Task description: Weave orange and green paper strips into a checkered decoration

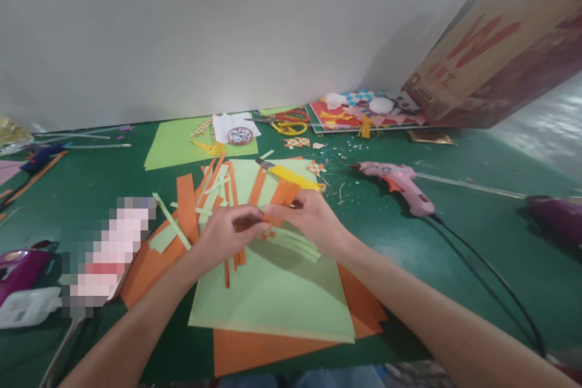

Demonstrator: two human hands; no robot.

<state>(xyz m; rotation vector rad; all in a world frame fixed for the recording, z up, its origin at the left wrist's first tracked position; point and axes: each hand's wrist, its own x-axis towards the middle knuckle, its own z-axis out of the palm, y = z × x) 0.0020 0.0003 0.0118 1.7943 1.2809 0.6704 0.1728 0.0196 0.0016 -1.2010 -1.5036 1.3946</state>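
Note:
Between my two hands is a small woven piece of orange and pale green paper strips (293, 244), its loose green ends trailing to the right and its orange ends pointing up. My left hand (230, 230) pinches its left edge with thumb and fingers. From the other side my right hand (313, 218) grips the piece near the orange strips, thumb on top. Beneath both hands lies a stack of pale green paper (273, 303), over orange sheets (254, 351). Loose orange strips (233, 185) are scattered by my left hand. A yellow utility knife (291, 176) rests just beyond my right hand.
A pink glue gun (400, 182) with a black cord lies at right. Scissors (288, 127), a round patterned disc (239, 136) and a yellow tassel (217, 148) are at the back. A blurred-out phone-like object (113, 248) is at left; a paper bag (491, 54) stands back right.

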